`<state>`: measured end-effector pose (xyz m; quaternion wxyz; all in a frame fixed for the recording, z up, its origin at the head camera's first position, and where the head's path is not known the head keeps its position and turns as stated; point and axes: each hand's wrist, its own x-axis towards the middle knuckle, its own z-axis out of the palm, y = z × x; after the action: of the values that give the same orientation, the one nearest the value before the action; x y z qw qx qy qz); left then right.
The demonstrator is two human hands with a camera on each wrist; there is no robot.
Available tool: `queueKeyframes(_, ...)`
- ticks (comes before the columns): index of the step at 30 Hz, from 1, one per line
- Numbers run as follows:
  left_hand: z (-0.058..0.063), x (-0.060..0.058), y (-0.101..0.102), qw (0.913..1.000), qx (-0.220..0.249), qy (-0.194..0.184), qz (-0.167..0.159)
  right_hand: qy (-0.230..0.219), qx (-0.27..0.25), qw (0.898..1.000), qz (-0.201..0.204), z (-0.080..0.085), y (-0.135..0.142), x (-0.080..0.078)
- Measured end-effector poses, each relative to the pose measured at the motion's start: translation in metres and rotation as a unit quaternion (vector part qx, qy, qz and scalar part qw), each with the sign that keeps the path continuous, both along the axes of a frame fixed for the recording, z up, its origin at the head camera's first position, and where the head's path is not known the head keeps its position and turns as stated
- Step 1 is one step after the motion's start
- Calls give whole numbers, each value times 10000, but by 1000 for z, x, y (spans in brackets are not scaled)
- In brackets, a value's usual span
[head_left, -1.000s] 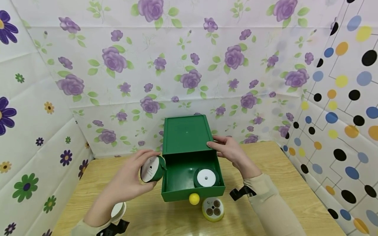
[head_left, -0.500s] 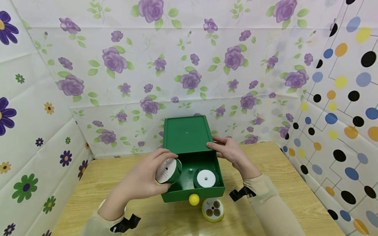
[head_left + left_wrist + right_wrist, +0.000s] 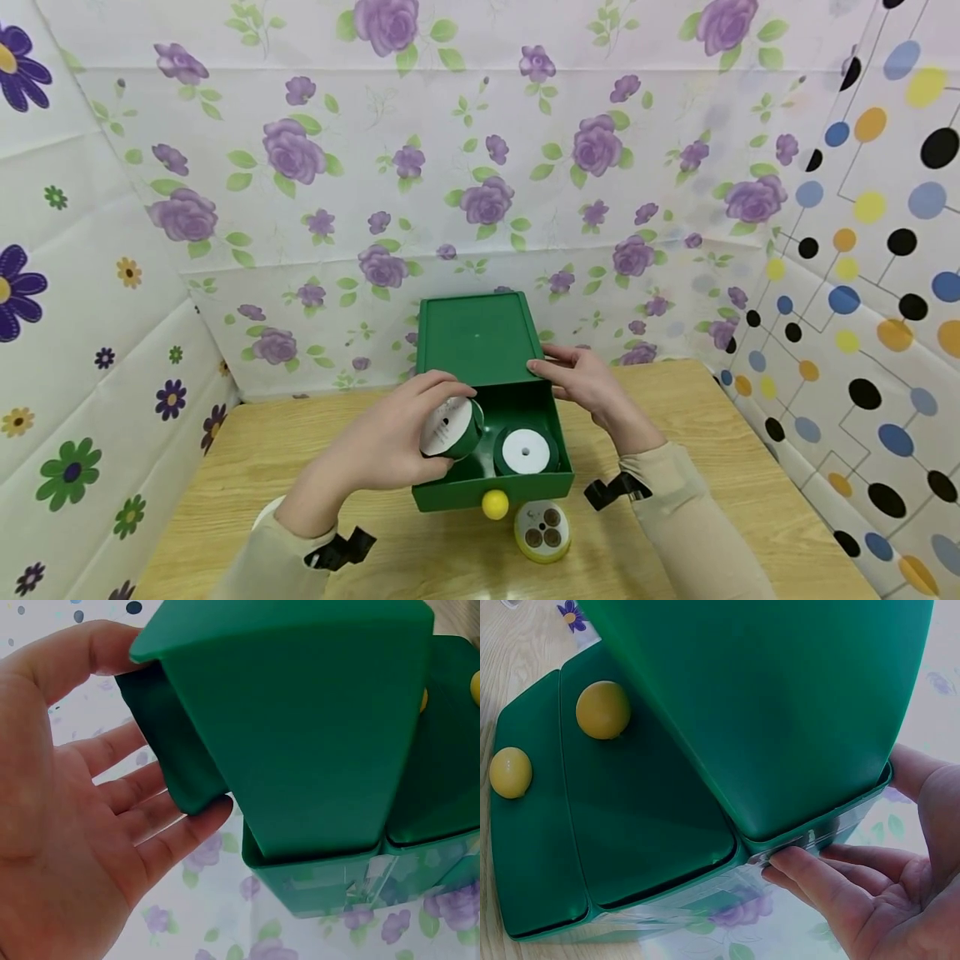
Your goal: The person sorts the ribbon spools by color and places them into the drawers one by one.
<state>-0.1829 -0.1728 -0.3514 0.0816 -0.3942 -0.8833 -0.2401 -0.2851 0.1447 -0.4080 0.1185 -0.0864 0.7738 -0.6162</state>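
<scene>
A green ribbon spool [image 3: 453,427] with a white label is in my left hand [image 3: 393,433], tilted at the left side of the pulled-out green drawer [image 3: 450,497]. In the left wrist view, the green ribbon [image 3: 180,742] shows between the thumb and fingers, beside the drawer's wall. A second green ribbon spool [image 3: 526,452] with a white face lies inside the drawer on the right. My right hand [image 3: 588,390] holds the right side of the green drawer cabinet [image 3: 476,337], its thumb on the top edge. The drawer has a yellow knob [image 3: 495,504].
A yellow-rimmed spool [image 3: 542,531] lies on the wooden table [image 3: 637,517] in front of the drawer. A white round thing [image 3: 267,510] is mostly hidden by the left forearm. Lower drawers [image 3: 652,817] with yellow knobs are closed. A flowered cloth [image 3: 480,208] hangs behind.
My left hand has moved right with the ribbon spool, from outside the drawer's left edge to over its left part. The right hand has stayed on the cabinet.
</scene>
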Motion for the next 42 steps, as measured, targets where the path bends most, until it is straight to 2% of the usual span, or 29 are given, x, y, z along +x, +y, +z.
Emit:
queueKeyframes(7, -2, -7, 7, 9993, -374, -69, -45, 14, 3, 10000, 5, -1, -1, -1)
queueKeyframes(17, -1, -8, 16, 9971, -692, -316, -47, 26, -78, 10000, 2, 1, -1, -1)
queueKeyframes(24, -6, -13, 18, 9924, -1127, -495, 5, 38, -49, 10000, -17, -1, -1, -1)
queueKeyframes(32, -10, -16, 21, 9872, -1481, -587, -102, 16, 14, 10000, -55, -1, 1, 0)
queueKeyframes(42, -8, -17, 23, 9811, -1794, -691, -208, 29, -9, 10000, -52, 0, 0, 1)
